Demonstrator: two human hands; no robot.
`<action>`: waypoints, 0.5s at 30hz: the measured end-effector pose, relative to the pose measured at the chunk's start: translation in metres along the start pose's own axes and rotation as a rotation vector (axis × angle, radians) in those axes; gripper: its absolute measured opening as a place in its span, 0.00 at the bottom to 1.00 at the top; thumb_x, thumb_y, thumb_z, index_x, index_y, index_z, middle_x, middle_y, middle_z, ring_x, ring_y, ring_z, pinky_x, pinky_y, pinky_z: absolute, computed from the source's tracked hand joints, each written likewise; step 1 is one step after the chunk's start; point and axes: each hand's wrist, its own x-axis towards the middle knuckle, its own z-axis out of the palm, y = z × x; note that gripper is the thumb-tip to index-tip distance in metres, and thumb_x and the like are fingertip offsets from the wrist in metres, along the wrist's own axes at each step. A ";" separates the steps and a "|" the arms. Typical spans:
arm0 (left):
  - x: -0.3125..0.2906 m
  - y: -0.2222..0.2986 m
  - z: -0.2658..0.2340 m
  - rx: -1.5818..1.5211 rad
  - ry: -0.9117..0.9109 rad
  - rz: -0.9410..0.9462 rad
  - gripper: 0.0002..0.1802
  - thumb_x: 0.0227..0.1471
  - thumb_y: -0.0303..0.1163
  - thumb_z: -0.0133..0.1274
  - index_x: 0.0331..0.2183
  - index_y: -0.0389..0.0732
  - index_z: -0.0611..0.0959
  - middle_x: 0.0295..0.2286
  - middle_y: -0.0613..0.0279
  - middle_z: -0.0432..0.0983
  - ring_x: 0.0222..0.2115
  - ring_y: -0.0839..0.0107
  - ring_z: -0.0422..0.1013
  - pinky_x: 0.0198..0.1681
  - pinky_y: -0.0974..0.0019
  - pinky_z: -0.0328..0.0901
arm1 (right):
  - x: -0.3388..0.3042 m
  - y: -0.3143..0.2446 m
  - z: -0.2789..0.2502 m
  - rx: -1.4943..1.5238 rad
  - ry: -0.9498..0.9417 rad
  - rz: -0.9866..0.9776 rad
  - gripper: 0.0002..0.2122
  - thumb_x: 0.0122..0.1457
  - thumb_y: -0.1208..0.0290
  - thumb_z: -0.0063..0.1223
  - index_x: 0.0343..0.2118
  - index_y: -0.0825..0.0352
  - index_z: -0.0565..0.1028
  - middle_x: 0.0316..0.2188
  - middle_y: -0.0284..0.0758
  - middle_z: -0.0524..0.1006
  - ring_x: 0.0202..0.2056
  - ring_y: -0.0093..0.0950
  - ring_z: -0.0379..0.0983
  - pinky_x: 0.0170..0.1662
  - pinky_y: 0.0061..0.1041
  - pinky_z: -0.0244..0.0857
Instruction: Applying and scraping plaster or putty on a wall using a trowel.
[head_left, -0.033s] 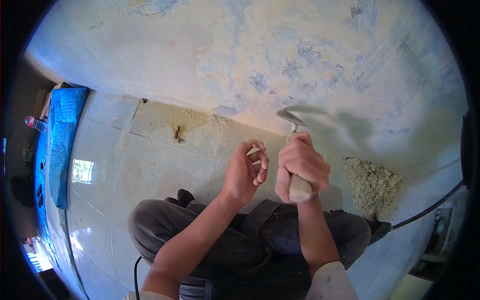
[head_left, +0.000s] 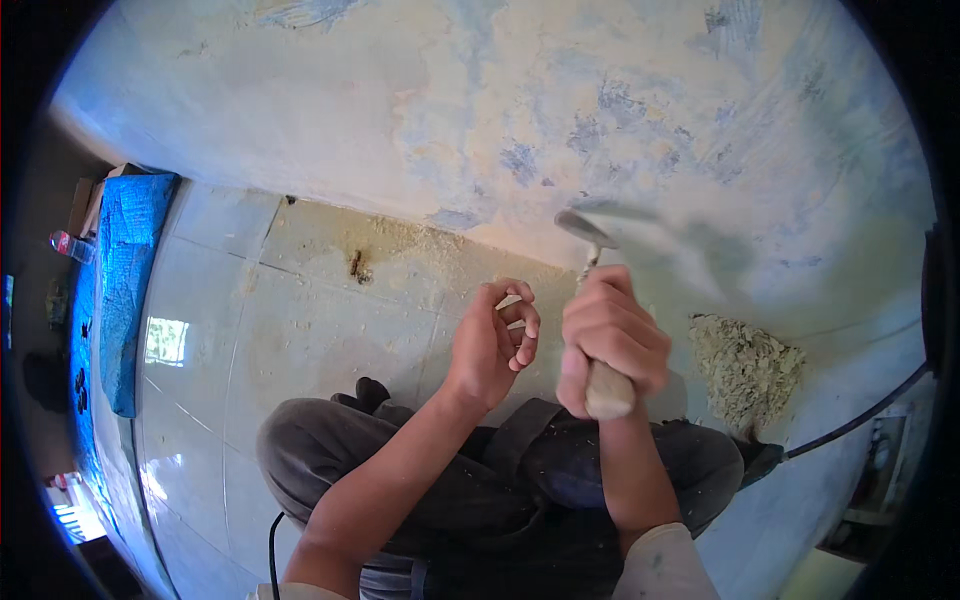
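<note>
My right hand [head_left: 614, 335] is wrapped round the pale handle of a scraper [head_left: 586, 229]. Its flat metal blade is up against or just short of the patchy wall [head_left: 480, 90]; which of the two, I cannot tell. The wall is pale, with blue and yellowish worn spots and a shadow right of the blade. My left hand [head_left: 494, 335] hovers beside it over the floor, fingers loosely curled and apart, with nothing in them.
A heap of pale flakes [head_left: 747, 370] lies by the wall on the right, near a dark cable [head_left: 860, 415]. Crumbs and a brown stain [head_left: 358, 267] mark the tiled floor [head_left: 290, 330]. At left are a blue wrapped panel [head_left: 135, 280] and a plastic bottle [head_left: 73, 246].
My right hand has shifted slightly right and down with the scraper, and the blade's tilt has changed a little. My left hand has stayed almost still.
</note>
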 end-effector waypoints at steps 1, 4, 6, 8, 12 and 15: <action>0.000 -0.001 -0.001 -0.012 0.005 -0.009 0.17 0.64 0.44 0.34 0.35 0.43 0.73 0.19 0.65 0.69 0.09 0.78 0.59 0.10 0.78 0.51 | -0.002 0.000 -0.001 0.040 0.011 -0.075 0.07 0.49 0.80 0.51 0.18 0.69 0.66 0.16 0.34 0.70 0.17 0.31 0.67 0.29 0.33 0.61; 0.002 -0.003 -0.004 0.002 -0.002 0.005 0.16 0.62 0.43 0.34 0.35 0.44 0.72 0.19 0.64 0.68 0.12 0.74 0.61 0.14 0.72 0.52 | -0.007 0.004 0.001 0.033 -0.022 -0.023 0.07 0.50 0.79 0.51 0.19 0.70 0.67 0.16 0.33 0.70 0.17 0.30 0.67 0.30 0.33 0.61; 0.004 -0.005 -0.005 -0.001 -0.020 0.010 0.16 0.62 0.44 0.34 0.35 0.44 0.72 0.19 0.64 0.69 0.12 0.74 0.61 0.14 0.72 0.52 | -0.012 0.007 0.006 -0.035 -0.064 0.098 0.07 0.49 0.80 0.50 0.18 0.69 0.67 0.16 0.32 0.69 0.17 0.30 0.68 0.30 0.32 0.61; 0.005 -0.006 -0.005 0.005 0.016 0.025 0.16 0.62 0.44 0.35 0.35 0.44 0.72 0.19 0.64 0.69 0.12 0.74 0.62 0.14 0.72 0.53 | -0.015 0.007 0.009 -0.011 -0.040 0.038 0.05 0.41 0.82 0.51 0.15 0.68 0.67 0.15 0.32 0.68 0.17 0.30 0.67 0.30 0.31 0.61; 0.002 -0.005 0.002 -0.022 0.009 0.046 0.17 0.62 0.44 0.35 0.35 0.43 0.72 0.20 0.62 0.70 0.13 0.74 0.63 0.15 0.73 0.54 | -0.018 0.000 0.014 -0.022 -0.070 -0.002 0.07 0.33 0.83 0.51 0.13 0.66 0.66 0.15 0.31 0.65 0.18 0.29 0.67 0.31 0.30 0.63; 0.003 -0.005 0.009 -0.066 0.090 0.033 0.17 0.63 0.44 0.34 0.36 0.43 0.72 0.21 0.63 0.70 0.14 0.75 0.63 0.15 0.73 0.54 | -0.014 -0.004 0.017 -0.037 -0.118 -0.025 0.07 0.33 0.82 0.53 0.13 0.66 0.66 0.15 0.31 0.65 0.19 0.28 0.67 0.31 0.30 0.63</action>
